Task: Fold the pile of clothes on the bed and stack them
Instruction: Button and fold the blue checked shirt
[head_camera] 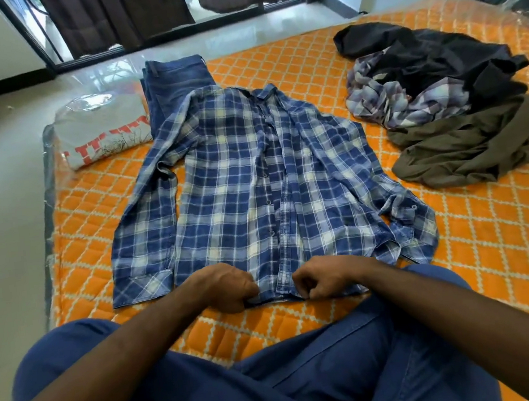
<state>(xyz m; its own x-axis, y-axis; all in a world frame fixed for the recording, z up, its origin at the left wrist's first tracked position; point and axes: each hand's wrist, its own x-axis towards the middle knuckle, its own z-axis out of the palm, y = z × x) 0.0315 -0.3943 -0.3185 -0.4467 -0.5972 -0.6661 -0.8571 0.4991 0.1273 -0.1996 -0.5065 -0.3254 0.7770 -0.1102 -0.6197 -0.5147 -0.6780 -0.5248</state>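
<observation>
A blue plaid shirt lies spread flat, front up, on the orange quilted bed, collar away from me and both sleeves out to the sides. My left hand pinches the shirt's bottom hem left of the button line. Right of that line, my right hand pinches the same hem. An unfolded pile sits at the far right: black garments, a purple-grey plaid shirt and an olive garment.
Folded blue jeans and a folded grey printed T-shirt lie at the bed's far left corner. The bed's left edge drops to a tiled floor. My crossed legs in blue trousers fill the near side.
</observation>
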